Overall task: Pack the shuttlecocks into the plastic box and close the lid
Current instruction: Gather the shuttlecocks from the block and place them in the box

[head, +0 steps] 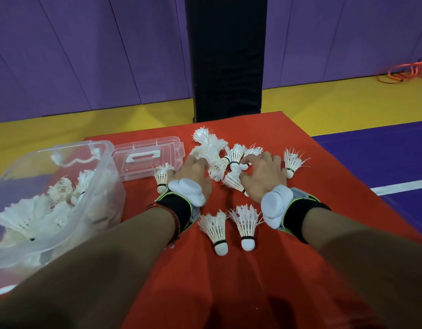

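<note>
A clear box [51, 198] sits at the left edge of a red mat [229, 293], open and already holding several shuttlecocks. Its lid [147, 160], with a white handle, lies flat on the mat just beyond the box. Next comes a single shuttlecock [162, 178], lying just beside the left hand [193, 173]. That hand reaches palm down into a pile [212, 148] of loose shuttlecocks. Its fingertips are bent onto the feathers, but whether they grasp anything cannot be told. A black post [226, 55] stands behind the pile. Nearer the person, between the wrists, a pair [231, 229] of shuttlecocks lies side by side, corks toward the camera. The right hand [262, 174] rests on the pile's right side, fingers curled, pinching a white cork [243, 166]. One more shuttlecock [292, 162] lies just right of that hand. An orange cord [409, 70] is on the floor far right.
</note>
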A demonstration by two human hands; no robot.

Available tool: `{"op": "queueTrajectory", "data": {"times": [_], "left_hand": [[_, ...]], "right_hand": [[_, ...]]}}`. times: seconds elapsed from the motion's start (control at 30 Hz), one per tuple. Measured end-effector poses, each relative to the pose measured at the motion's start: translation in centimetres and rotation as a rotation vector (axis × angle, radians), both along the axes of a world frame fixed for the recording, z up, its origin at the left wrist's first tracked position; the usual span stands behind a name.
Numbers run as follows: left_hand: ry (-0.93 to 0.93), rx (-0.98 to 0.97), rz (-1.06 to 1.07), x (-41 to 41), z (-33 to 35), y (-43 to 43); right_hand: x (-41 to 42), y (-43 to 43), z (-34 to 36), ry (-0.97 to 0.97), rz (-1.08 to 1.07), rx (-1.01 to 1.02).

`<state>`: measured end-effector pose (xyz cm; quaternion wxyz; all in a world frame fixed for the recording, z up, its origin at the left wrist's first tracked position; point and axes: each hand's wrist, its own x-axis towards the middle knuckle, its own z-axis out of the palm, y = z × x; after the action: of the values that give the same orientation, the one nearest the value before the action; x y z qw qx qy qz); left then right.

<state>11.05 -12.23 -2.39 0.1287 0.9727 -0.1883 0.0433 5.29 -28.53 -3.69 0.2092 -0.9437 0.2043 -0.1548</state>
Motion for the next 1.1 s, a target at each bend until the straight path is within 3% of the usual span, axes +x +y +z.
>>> {"op": "queueTrajectory", "data": {"times": [0.33, 0.47, 0.7, 1.1], "left_hand": [[-0.23, 0.091, -0.115, 3.5, -2.0, -3.1], [-0.177, 0.134, -0.068, 3.7, -2.0, -3.2], [-0.156, 0.018, 0.01, 2.3, -0.2, -1.1], [0.0, 0.101, 0.091, -2.7, 5.5, 3.5]], "right_hand": [[2.8, -1.0, -1.6, 0.044, 0.115, 0.014], [2.5, -1.0, -1.7, 0.032, 0.134, 0.025], [0.8, -1.1, -0.2, 0.039, 0.089, -0.152], [-6.5, -1.1, 3.7, 0.064, -0.044, -0.379]]}}
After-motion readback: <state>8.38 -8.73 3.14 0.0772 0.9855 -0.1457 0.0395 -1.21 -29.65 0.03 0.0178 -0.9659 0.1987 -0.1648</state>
